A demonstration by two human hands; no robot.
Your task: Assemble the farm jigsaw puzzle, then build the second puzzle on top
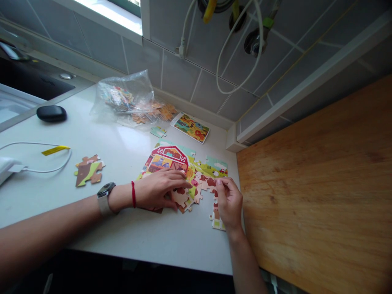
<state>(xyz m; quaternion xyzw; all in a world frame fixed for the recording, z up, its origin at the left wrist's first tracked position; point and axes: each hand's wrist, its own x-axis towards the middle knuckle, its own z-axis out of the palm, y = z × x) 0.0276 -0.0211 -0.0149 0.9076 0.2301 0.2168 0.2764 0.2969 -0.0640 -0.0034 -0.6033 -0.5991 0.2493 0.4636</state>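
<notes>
A partly joined farm puzzle (171, 153) with a red barn and a cow lies on the white counter. My left hand (163, 188) rests palm down over its lower part, fingers spread and pointing right. My right hand (228, 200) is at the puzzle's right edge, thumb and fingers pinched together by the brown-and-white cow pieces (208, 182); whatever is between the fingertips is hidden. Below them, a joined strip (217, 220) runs down beside my right hand, with a gap between it and the cow's front part.
Loose joined pieces (88, 170) lie at the left, near a white cable (45, 171) and a black oval object (51, 113). Behind are a plastic bag of pieces (122, 98), a picture card (191, 127) and a tiled wall. A wooden board (318, 175) stands at the right.
</notes>
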